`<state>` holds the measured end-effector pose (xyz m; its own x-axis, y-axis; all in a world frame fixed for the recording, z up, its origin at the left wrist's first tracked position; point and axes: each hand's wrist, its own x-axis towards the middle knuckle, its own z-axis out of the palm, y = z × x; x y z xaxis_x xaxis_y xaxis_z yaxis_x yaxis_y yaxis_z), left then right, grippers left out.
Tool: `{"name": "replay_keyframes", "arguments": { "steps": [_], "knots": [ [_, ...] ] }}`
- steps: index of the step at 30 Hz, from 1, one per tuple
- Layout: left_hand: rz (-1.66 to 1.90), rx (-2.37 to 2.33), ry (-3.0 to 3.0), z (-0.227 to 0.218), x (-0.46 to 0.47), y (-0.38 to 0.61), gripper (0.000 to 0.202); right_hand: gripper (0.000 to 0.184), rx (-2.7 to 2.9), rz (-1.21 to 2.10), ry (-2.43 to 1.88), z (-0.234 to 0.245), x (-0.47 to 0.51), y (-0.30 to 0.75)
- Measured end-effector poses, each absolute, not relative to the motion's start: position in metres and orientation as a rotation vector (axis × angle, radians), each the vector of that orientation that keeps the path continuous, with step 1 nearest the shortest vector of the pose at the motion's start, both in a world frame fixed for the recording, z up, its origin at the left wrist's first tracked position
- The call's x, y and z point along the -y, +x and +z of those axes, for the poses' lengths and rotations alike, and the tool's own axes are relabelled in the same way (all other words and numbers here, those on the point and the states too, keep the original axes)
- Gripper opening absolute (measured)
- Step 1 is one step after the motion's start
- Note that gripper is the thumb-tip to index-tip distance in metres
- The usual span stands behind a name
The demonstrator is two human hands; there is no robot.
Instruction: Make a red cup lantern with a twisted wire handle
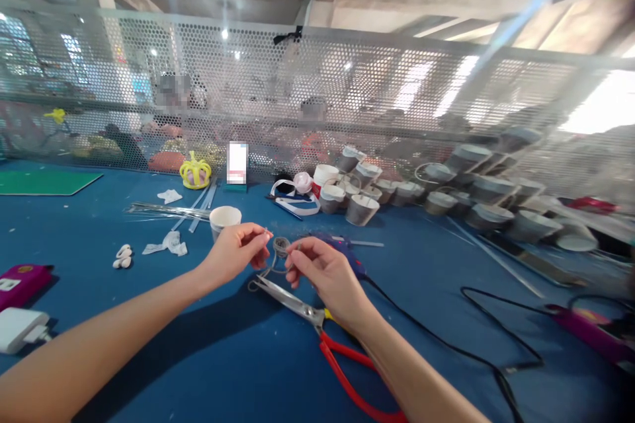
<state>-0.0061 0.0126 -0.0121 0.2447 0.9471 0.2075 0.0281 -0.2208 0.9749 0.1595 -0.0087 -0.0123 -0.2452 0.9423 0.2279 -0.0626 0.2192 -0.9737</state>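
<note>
Over the blue table, my left hand (241, 250) is closed in a pinch at thumb and forefinger; what sits at its fingertips is too small to name. My right hand (325, 271) pinches a thin grey cord (278, 271). Between both hands lies a small coil of grey cord (281, 246). Below the hands rest large scissors (305, 310) with red handles, blades partly apart, tips toward the left; my right wrist covers part of the handles. Behind my left hand stands a white paper cup (225, 216). A blue glue gun (342, 248) is partly hidden behind my right hand.
Several grey buckets (362, 209) stand at the back right, with more stacked farther right. A yellow crown-like piece (195, 172) and a phone (237, 164) stand at the back. A black cable (426, 330) runs across the right. A white charger (22, 330) lies left.
</note>
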Motion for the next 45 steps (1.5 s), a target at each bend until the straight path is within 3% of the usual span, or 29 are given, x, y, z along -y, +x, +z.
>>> {"name": "replay_keyframes", "arguments": {
  "steps": [18,26,32,45],
  "knots": [
    [1.222,-1.103,1.796,-0.014,-0.007,-0.008,0.018,0.016,1.542,1.075,-0.974,-0.018,0.007,0.156],
    [1.162,-1.015,1.517,-0.019,-0.013,-0.001,0.032,0.021,1.265,1.036,-0.958,-0.014,-0.006,0.163],
    [1.005,-0.95,1.383,-0.021,-0.007,0.004,0.026,0.021,1.259,1.142,-0.947,-0.019,-0.008,0.162],
    [1.036,-0.893,1.409,-0.019,-0.007,0.004,0.024,0.022,1.274,1.108,-0.954,-0.019,-0.007,0.162]
  ]
}}
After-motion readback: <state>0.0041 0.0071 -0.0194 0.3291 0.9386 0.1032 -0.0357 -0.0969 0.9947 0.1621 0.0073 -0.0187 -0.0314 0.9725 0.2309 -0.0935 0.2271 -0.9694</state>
